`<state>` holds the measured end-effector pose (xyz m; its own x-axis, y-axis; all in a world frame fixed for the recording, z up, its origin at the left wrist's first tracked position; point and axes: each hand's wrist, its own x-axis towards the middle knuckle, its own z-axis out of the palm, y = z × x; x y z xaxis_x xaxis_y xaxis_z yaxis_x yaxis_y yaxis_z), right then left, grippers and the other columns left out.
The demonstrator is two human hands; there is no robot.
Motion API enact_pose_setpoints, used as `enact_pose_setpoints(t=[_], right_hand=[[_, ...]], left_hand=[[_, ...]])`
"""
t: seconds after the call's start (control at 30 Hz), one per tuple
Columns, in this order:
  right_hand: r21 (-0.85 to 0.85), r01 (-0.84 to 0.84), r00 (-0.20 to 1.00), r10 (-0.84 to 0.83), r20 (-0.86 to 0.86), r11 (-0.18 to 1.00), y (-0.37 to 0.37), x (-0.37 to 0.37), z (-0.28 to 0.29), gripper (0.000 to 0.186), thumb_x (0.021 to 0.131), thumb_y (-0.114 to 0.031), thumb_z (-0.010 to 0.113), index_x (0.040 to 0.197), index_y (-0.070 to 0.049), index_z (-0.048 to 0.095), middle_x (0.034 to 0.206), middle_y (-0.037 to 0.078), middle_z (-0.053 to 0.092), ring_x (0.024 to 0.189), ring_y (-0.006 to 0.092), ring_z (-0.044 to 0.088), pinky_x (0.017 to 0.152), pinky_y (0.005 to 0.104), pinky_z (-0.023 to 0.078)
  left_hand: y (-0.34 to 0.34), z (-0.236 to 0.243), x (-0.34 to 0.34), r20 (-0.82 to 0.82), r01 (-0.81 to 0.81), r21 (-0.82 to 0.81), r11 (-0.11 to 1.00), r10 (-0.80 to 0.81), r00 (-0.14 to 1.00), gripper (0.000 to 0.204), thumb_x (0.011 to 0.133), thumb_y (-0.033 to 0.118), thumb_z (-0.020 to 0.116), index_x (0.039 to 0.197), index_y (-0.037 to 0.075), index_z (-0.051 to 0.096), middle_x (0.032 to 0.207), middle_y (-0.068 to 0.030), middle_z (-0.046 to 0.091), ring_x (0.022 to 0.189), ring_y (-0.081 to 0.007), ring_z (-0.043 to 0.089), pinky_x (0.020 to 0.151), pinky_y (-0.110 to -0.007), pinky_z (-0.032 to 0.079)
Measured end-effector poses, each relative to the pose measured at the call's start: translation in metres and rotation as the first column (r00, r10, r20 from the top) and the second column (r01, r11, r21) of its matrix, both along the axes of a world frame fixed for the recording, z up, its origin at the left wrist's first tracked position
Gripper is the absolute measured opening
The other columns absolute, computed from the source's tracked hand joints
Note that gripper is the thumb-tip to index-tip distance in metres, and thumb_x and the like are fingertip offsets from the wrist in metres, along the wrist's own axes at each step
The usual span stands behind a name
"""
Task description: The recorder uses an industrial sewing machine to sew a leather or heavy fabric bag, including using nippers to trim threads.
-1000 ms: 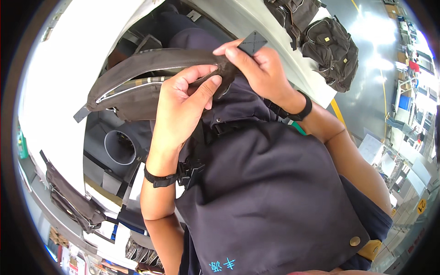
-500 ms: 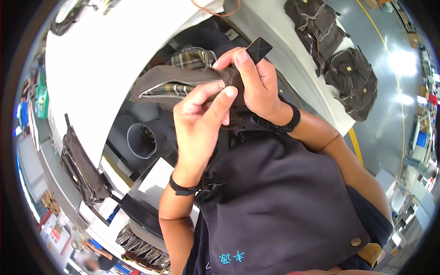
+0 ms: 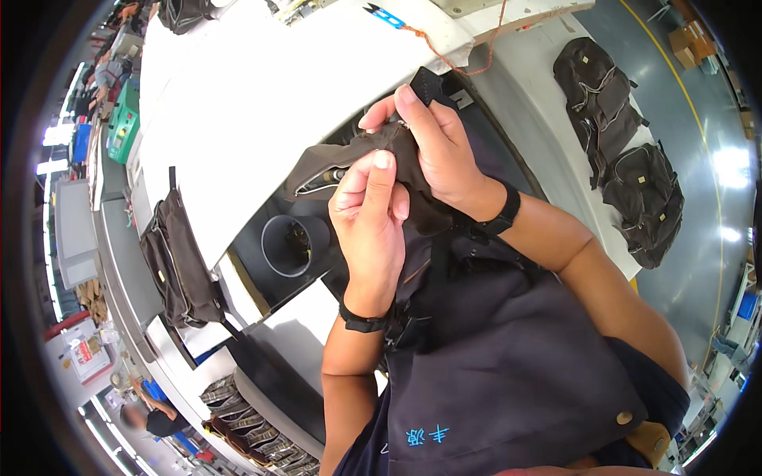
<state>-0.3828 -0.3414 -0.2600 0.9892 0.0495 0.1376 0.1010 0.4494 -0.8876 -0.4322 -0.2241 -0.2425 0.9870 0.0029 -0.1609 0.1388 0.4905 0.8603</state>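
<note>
Fingers (image 3: 383,164) of the left hand (image 3: 369,234) are pinched, thumb on top, around the zip edge of a brown zipped bag (image 3: 406,159), which hangs between the two hands just off the middle of the view, toward 12 o'clock. Close by at 1 o'clock, the right hand (image 3: 451,163) grips the bag's near end, its thumb pressing down and pointing to 11, with a black tab (image 3: 426,82) jutting up beyond the fingers. Toward 10 the zip parts, and a sliver of plaid lining (image 3: 332,178) shows in the gap. A grey bin (image 3: 271,247) sits at 9 o'clock, near the hands, with a dark strapped bag (image 3: 184,260) farther out the same way. The white table (image 3: 238,143) spreads from 10 to 12, with blue snips (image 3: 386,17) on an orange cord at 12. Two dark brown bags lie on a pale bench, one at 2 (image 3: 595,99), the other at 3 (image 3: 644,202). Down at 7 stands a row of plaid-lined pieces (image 3: 258,419); a dark apron (image 3: 508,357) fills 4 to 6.
</note>
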Motion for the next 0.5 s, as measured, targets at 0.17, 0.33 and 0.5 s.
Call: enact_pose_setpoints(t=[0.17,0.33,0.5], right_hand=[[0.038,0.030,0.997,-0.027,-0.079,0.999,-0.001,0.025,-0.010,0.051,0.114,-0.042,0.046,0.100,0.000,0.073,0.091,0.003,0.070,0.083,0.0070,0.061,0.079,0.0241,0.050],[0.002,0.036,0.987,-0.035,-0.160,0.999,-0.004,0.036,-0.017,0.052,0.112,-0.044,0.048,0.100,0.000,0.073,0.091,0.003,0.069,0.083,0.0080,0.063,0.079,0.0236,0.050],[-0.004,0.027,0.972,-0.027,-0.233,1.000,-0.003,0.041,-0.018,0.052,0.110,-0.046,0.051,0.100,0.000,0.073,0.090,0.003,0.069,0.081,0.0081,0.063,0.078,0.0239,0.050]], left_hand=[[0.005,-0.009,0.027,-0.007,0.079,-0.074,0.994,-0.079,0.997,0.023,0.109,0.023,0.062,0.107,0.004,0.073,0.071,0.0052,0.057,0.057,-0.0048,0.046,0.052,-0.021,0.032],[0.006,-0.015,0.037,-0.082,0.087,-0.076,0.993,-0.094,0.992,0.022,0.109,0.023,0.062,0.112,0.003,0.072,0.069,0.0038,0.056,0.055,-0.0057,0.046,0.049,-0.022,0.030],[0.005,-0.018,0.040,-0.058,0.069,0.000,0.998,-0.069,0.996,0.022,0.104,0.013,0.068,0.122,0.001,0.070,0.073,0.0036,0.061,0.056,-0.0053,0.049,0.050,-0.021,0.033]])
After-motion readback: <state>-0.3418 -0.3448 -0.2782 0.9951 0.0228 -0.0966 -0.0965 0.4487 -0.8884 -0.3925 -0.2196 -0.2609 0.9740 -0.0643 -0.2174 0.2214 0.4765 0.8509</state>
